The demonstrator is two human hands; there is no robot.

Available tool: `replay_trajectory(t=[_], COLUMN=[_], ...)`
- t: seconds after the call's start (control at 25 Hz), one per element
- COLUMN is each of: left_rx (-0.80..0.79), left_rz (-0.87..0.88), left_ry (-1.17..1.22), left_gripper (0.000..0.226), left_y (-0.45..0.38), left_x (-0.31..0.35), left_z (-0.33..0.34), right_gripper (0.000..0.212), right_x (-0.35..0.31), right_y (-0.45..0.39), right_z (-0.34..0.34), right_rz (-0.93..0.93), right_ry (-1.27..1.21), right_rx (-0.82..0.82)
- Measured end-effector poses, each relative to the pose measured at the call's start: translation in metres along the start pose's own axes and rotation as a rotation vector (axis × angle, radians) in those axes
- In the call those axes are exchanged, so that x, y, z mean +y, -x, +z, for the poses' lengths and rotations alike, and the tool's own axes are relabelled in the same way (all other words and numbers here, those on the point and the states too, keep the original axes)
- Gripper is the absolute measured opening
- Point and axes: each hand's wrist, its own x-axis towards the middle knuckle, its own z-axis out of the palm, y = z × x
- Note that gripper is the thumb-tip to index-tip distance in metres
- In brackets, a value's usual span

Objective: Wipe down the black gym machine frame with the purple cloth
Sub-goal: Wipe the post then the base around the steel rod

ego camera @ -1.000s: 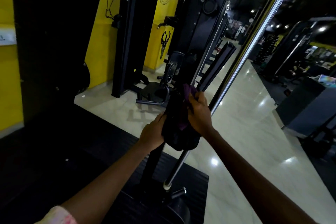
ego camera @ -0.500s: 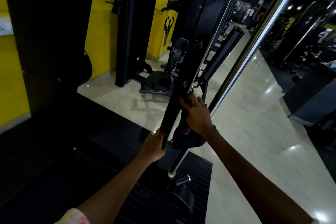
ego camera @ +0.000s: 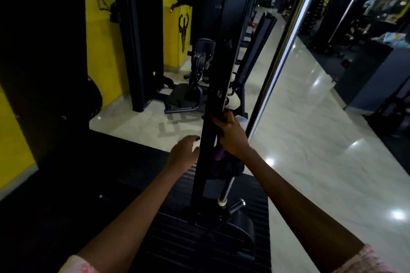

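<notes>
A: Where do we find the purple cloth (ego camera: 219,153)?

B: We see only a small purple patch of it, pressed against the right side of the black frame upright (ego camera: 218,86), just below the right hand (ego camera: 230,134). Under it hangs a dark bunched mass (ego camera: 226,168); we cannot tell whether that is more of the cloth.

A: How do we read the right hand?

B: Its fingers (ego camera: 218,121) curl round the upright, with the cloth caught between palm and frame. We take it as grasping the cloth against the machine.

A: And the left hand (ego camera: 183,153)?

B: It sits just left of the upright, fingers loosely spread and relaxed. It holds nothing; whether a fingertip touches the frame we cannot tell.

A: How does the frame stand?

B: The upright rises from a black ribbed mat (ego camera: 177,239) and leans away toward the top of the view. Just to its right a chrome guide rod (ego camera: 281,55) runs parallel, ending low in a white collar (ego camera: 221,201) beside a short metal peg (ego camera: 237,204).

A: What lies farther out?

B: Behind we see another black machine (ego camera: 135,40) against a yellow wall (ego camera: 104,35), and a glossy pale floor (ego camera: 310,139) spreading to the right. Pink sleeves (ego camera: 368,259) edge both forearms at the bottom.
</notes>
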Motion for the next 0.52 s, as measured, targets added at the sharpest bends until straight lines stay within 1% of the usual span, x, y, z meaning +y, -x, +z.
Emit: replay_trajectory(t=[0.04,0.12,0.16,0.2,0.24,0.28,0.36,0.4,0.44,0.52], left_rx=[0.125,0.347,0.415,0.426,0.387,0.306,0.058,-0.069,-0.159,-0.225], left_rz=[0.083,0.328,0.48,0.629,0.752,0.839,0.9,0.892,0.866,0.844], left_ry=[0.047,0.12,0.138,0.122,0.076,-0.004,-0.164,-0.172,-0.119,0.047], left_gripper=[0.035,0.031,0.031,0.031,0.031,0.029,0.025,0.024,0.024,0.026], left_y=[-0.001,-0.006,-0.012,-0.019,-0.031,-0.044,-0.069,-0.078,-0.085,-0.098], left_x=[0.012,0.042,0.058,0.074,0.088,0.099,0.11,0.108,0.103,0.09], left_z=[-0.018,-0.056,-0.075,-0.091,-0.103,-0.111,-0.113,-0.109,-0.104,-0.098], right_gripper=[0.061,0.055,0.054,0.053,0.053,0.054,0.055,0.055,0.056,0.058], right_x=[0.001,0.004,0.004,0.002,-0.003,-0.008,-0.019,-0.022,-0.022,-0.02], right_y=[0.002,0.007,0.008,0.006,0.003,-0.003,-0.009,-0.008,-0.004,0.004], right_z=[0.0,-0.005,-0.008,-0.01,-0.013,-0.014,-0.013,-0.012,-0.012,-0.01], right_rz=[0.009,-0.018,-0.027,-0.017,0.012,0.048,0.118,0.138,0.143,0.14], right_ry=[-0.081,-0.127,-0.119,-0.105,-0.078,-0.059,-0.045,-0.042,-0.045,-0.063], right_rx=[0.006,-0.028,-0.061,-0.082,-0.091,-0.087,-0.073,-0.068,-0.067,-0.052])
